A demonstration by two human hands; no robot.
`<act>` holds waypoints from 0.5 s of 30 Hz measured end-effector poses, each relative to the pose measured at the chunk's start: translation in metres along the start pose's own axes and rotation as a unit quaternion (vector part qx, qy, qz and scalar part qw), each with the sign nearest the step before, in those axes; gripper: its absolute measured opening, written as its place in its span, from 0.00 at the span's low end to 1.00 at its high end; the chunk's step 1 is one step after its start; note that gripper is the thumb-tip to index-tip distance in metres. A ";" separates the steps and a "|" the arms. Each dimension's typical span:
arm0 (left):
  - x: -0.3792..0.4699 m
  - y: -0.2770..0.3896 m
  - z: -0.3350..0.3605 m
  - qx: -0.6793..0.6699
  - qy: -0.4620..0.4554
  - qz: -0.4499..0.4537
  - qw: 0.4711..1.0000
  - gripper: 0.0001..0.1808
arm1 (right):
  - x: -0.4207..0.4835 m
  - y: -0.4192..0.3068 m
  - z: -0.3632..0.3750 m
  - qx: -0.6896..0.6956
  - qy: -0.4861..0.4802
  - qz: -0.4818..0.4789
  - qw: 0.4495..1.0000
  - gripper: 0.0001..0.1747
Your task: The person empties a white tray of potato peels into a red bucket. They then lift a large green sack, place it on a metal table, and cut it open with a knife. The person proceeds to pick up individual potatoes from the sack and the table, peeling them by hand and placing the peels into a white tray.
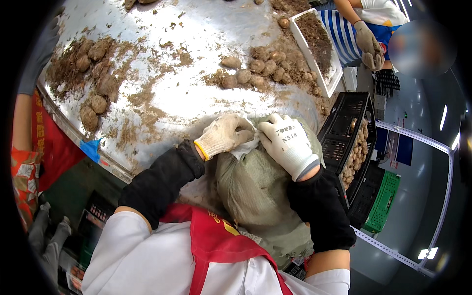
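A full, greenish-grey woven sack (pixel 254 188) bulges in front of me, against the edge of the metal table (pixel 206 44). My left hand (pixel 223 136), in a knitted glove with a yellow cuff edge, pinches a crumpled white plastic piece (pixel 246 147) at the sack's gathered top. Close beside it, my right hand (pixel 289 143) wears a white glove bearing print and grips the gathered top of the sack. Its fingertips nearly meet those of my left hand. What lies inside the sack is hidden.
Brown root tubers, likely taro (pixel 269 67), lie amid loose fibres on the table, with another pile (pixel 99 104) at left. A white foam box (pixel 333 70) holds debris. Right of the sack, a black crate (pixel 344 132) stands near tubers. Co-workers' gloved hands (pixel 368 46) show at both sides.
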State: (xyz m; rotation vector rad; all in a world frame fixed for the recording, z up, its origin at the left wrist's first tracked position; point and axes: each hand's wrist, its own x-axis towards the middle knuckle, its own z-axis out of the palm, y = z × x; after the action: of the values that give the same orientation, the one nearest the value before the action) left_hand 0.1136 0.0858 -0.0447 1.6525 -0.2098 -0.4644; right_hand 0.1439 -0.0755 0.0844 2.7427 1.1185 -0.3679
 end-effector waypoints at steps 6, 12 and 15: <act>0.002 -0.003 0.005 0.034 0.028 0.003 0.999 0.19 | 0.018 -0.012 0.012 -0.179 -0.107 -0.033 0.978 0.06; -0.001 0.005 0.000 -0.030 0.003 -0.053 0.998 0.18 | -0.003 -0.012 0.007 -0.085 -0.021 0.023 0.996 0.04; -0.005 0.004 0.001 -0.018 0.022 -0.028 0.999 0.15 | -0.007 -0.012 0.012 -0.068 0.036 0.040 0.996 0.04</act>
State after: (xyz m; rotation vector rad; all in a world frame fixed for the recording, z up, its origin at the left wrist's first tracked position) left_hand 0.1097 0.0864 -0.0396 1.6347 -0.1222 -0.4710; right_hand 0.1282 -0.0747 0.0739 2.6886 1.0067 -0.1772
